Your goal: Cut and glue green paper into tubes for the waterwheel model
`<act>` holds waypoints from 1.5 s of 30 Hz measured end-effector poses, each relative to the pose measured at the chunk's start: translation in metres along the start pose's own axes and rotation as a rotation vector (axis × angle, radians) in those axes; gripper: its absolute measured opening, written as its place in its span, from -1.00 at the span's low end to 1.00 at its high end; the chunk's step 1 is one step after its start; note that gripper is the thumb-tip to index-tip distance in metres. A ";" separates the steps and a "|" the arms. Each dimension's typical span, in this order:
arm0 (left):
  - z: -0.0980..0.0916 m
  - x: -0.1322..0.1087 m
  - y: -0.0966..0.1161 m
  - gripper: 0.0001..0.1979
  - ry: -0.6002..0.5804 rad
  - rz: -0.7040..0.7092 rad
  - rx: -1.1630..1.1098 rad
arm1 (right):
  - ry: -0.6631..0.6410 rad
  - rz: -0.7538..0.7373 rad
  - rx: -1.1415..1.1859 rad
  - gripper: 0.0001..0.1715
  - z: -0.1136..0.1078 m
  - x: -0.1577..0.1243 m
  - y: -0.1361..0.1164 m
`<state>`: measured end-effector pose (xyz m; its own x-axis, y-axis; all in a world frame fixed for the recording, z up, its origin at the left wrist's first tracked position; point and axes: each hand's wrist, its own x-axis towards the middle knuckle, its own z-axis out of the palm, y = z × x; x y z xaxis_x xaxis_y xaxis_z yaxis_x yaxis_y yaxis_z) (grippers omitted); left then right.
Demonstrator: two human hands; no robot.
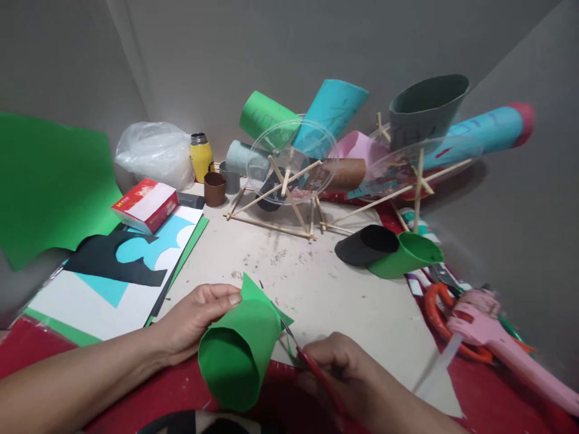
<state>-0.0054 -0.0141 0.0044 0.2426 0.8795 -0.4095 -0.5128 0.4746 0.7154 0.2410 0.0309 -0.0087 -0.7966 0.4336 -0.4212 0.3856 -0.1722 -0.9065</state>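
A green paper tube [239, 349] is at the lower middle, its open end facing me. My left hand [199, 316] grips its upper left side, thumb near a pointed flap of green paper. My right hand [339, 367] is closed around the red handles of a pair of scissors [312, 367]. The scissor blades meet the tube's far right edge, where a green corner sticks out and a thin green strip hangs down. Part of the handles is hidden by my right fingers.
Sheets of paper [99, 301] and a red box [147, 205] lie left. Behind stands a stick frame with a plastic disc [293, 160] and colored tubes. A black tube [362, 246], a green tube [402, 262] and a pink glue gun [493, 337] are right.
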 end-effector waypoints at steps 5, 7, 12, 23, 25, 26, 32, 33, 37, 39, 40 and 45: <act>-0.005 0.000 0.003 -0.73 -0.056 0.013 0.125 | -0.024 0.012 0.008 -0.39 0.000 -0.002 0.002; -0.007 0.000 0.003 -0.73 -0.073 0.016 0.148 | -0.023 0.010 0.008 -0.39 -0.001 -0.002 0.001; -0.012 0.002 0.001 -0.72 -0.061 0.034 0.141 | -0.044 -0.013 -0.008 -0.43 -0.002 -0.001 -0.003; -0.011 -0.001 0.006 -0.74 -0.080 -0.006 0.270 | -0.132 -0.028 0.058 -0.50 -0.002 -0.002 0.001; -0.012 -0.002 0.005 -0.74 -0.077 0.000 0.276 | -0.122 -0.033 0.045 -0.48 -0.002 -0.003 -0.001; -0.012 -0.002 0.005 -0.74 -0.069 0.003 0.274 | -0.109 -0.030 0.031 -0.47 -0.002 -0.003 -0.002; -0.006 -0.002 0.007 -0.74 0.006 -0.034 0.106 | -0.019 0.030 0.004 -0.38 0.000 -0.002 -0.004; -0.004 -0.001 0.007 -0.73 0.023 -0.050 0.058 | -0.001 0.026 0.015 -0.36 0.000 -0.001 -0.003; 0.001 0.000 0.006 -0.72 0.042 -0.084 -0.085 | 0.078 0.015 0.043 -0.30 0.001 0.000 -0.003; 0.001 0.000 0.002 -0.76 0.020 -0.094 -0.121 | 0.094 0.015 0.041 -0.28 0.001 0.000 -0.004; 0.001 0.000 0.001 -0.77 0.003 -0.099 -0.143 | 0.095 0.015 0.034 -0.28 0.002 0.001 -0.004; -0.003 -0.004 -0.003 -0.73 -0.064 -0.166 -0.325 | 0.101 0.033 0.033 -0.28 0.002 0.000 -0.003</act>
<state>-0.0072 -0.0196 0.0024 0.3896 0.7971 -0.4613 -0.6945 0.5833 0.4212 0.2386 0.0298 -0.0063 -0.7320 0.5141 -0.4471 0.3941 -0.2157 -0.8934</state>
